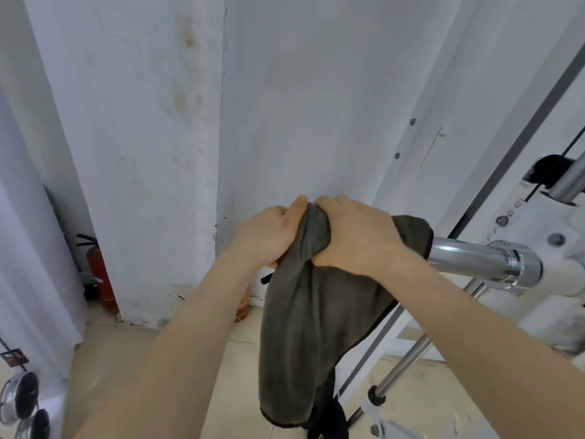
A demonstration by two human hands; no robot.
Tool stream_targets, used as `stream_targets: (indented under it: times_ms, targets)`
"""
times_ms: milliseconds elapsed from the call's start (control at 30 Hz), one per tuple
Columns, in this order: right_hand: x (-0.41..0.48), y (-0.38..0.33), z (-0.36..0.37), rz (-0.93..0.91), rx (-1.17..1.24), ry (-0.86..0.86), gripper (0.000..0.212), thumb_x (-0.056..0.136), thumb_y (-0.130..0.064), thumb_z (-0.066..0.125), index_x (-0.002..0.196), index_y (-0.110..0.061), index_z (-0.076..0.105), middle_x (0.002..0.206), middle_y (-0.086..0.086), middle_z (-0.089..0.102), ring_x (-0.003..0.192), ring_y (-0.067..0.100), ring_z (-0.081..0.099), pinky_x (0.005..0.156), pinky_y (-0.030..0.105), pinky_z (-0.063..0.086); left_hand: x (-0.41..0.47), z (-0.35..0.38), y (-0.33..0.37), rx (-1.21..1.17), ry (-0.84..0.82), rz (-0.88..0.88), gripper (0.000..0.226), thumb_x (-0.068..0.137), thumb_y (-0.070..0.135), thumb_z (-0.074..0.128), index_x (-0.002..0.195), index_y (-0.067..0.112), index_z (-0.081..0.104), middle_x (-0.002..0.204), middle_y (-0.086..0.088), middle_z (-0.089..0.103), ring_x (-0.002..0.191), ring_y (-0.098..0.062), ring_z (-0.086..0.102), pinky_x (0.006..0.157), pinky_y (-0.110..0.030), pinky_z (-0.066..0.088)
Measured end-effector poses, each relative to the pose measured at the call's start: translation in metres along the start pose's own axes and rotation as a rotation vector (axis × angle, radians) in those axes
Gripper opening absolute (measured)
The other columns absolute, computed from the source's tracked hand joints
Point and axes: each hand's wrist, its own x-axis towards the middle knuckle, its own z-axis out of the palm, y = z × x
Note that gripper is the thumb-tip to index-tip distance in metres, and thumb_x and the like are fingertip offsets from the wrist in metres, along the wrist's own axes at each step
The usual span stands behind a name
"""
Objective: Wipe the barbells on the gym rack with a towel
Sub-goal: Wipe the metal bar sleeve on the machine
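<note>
— Barbell, the shiny chrome steel bar (pixel 468 253), is sitting on the white metal rack (pixel 566 248) at right, its end lying under the dark grey-brown cloth towel (pixel 304 327).
— And the hands?
— Left hand (pixel 269 236) and right hand (pixel 354 236) are both clenching the bunched towel tightly, side by side

White rack (pixel 544 236), barbell (pixel 468 255) resting (chrome)
</note>
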Motion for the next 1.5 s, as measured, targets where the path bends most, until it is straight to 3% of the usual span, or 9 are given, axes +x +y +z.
stream_targets:
  times_ms: [100,367,533,733,867,1000,1167,1333,1500]
  targets:
    - [-0.016,0.009,0.007,-0.065,-0.074,0.164,0.059,0.071,-0.054,0.063,0.121,-0.026,0.047,0.096,-0.001,0.053,0.081,0.024,0.058,0.063,0.033,0.040,-0.001,0.015,-0.010,-0.116,0.039,0.143,0.058,0.092,0.067,0.031,0.085,0.014,0.054,0.072,0.005,0.055,0.069,-0.018,0.055,0.065,-0.032,0.043]
    - [-0.067,0.115,-0.027,0.262,0.009,-0.244,0.065,0.059,-0.067,0.071,0.112,-0.039,0.045,0.101,-0.009,0.058,0.087,0.016,0.059,0.081,0.039,0.049,-0.018,-0.010,-0.034,-0.581,-0.241,0.251,0.028,0.088,0.021,0.060,0.113,0.034,0.063,0.122,0.001,0.059,0.109,-0.022,0.058,0.089,-0.035,0.049]
    - [-0.025,0.034,0.001,0.019,-0.077,0.032,0.050,0.071,-0.050,0.063,0.113,-0.029,0.046,0.100,-0.003,0.055,0.087,0.023,0.059,0.072,0.037,0.046,0.000,0.005,0.013,-0.121,-0.040,-0.057,0.054,0.094,0.061,0.035,0.103,0.014,0.062,0.074,-0.003,0.065,0.044,-0.016,0.055,0.048,-0.024,0.043]
    - [-0.034,0.052,-0.006,0.040,0.058,-0.022,0.061,0.068,-0.069,0.063,0.115,-0.035,0.045,0.100,-0.007,0.055,0.086,0.020,0.059,0.074,0.038,0.049,-0.015,0.013,-0.014,-0.386,-0.036,0.238,0.012,0.098,0.029,0.051,0.099,0.026,0.062,0.102,-0.001,0.061,0.089,-0.017,0.056,0.072,-0.027,0.048]
    - [-0.071,0.116,-0.019,0.208,0.049,-0.122,0.073,0.058,-0.083,0.061,0.115,-0.040,0.047,0.101,-0.010,0.055,0.093,0.015,0.057,0.085,0.043,0.048,-0.033,0.012,-0.035,-0.514,-0.023,0.402,0.047,0.086,-0.006,0.061,0.112,0.033,0.065,0.130,0.014,0.056,0.122,-0.012,0.052,0.095,-0.029,0.044]
    - [-0.074,0.108,-0.021,0.178,0.083,-0.100,0.068,0.070,-0.071,0.062,0.129,-0.041,0.046,0.114,-0.005,0.053,0.106,0.020,0.053,0.094,0.046,0.039,-0.034,0.060,-0.061,-0.925,0.057,0.014,0.071,0.063,-0.003,0.067,0.122,0.032,0.051,0.139,0.001,0.051,0.122,-0.018,0.054,0.096,-0.040,0.047]
    - [-0.068,0.065,-0.021,0.165,0.224,0.166,0.026,0.093,-0.038,0.052,0.115,-0.030,0.063,0.108,-0.001,0.057,0.105,0.022,0.050,0.084,0.035,0.037,-0.073,0.144,-0.051,-0.452,-0.505,-0.015,0.046,0.079,0.017,0.077,0.119,0.023,0.055,0.117,0.007,0.067,0.113,-0.010,0.060,0.092,-0.024,0.051]
    - [-0.105,0.076,-0.064,0.374,0.597,0.246,0.016,0.089,-0.036,0.060,0.077,-0.027,0.064,0.076,-0.010,0.064,0.075,0.011,0.060,0.067,0.026,0.046,-0.076,0.071,-0.040,-0.571,-0.471,0.015,0.025,0.090,0.025,0.057,0.111,0.016,0.067,0.106,-0.003,0.073,0.097,-0.018,0.068,0.078,-0.025,0.053]
    - [-0.161,0.089,-0.053,0.581,0.827,-0.126,0.029,0.067,-0.047,0.078,0.092,-0.033,0.072,0.087,-0.014,0.073,0.080,0.006,0.068,0.069,0.024,0.049,-0.064,-0.018,-0.010,0.155,-0.041,0.271,0.037,0.093,-0.002,0.042,0.099,0.022,0.070,0.106,0.002,0.070,0.107,-0.016,0.061,0.095,-0.020,0.043]
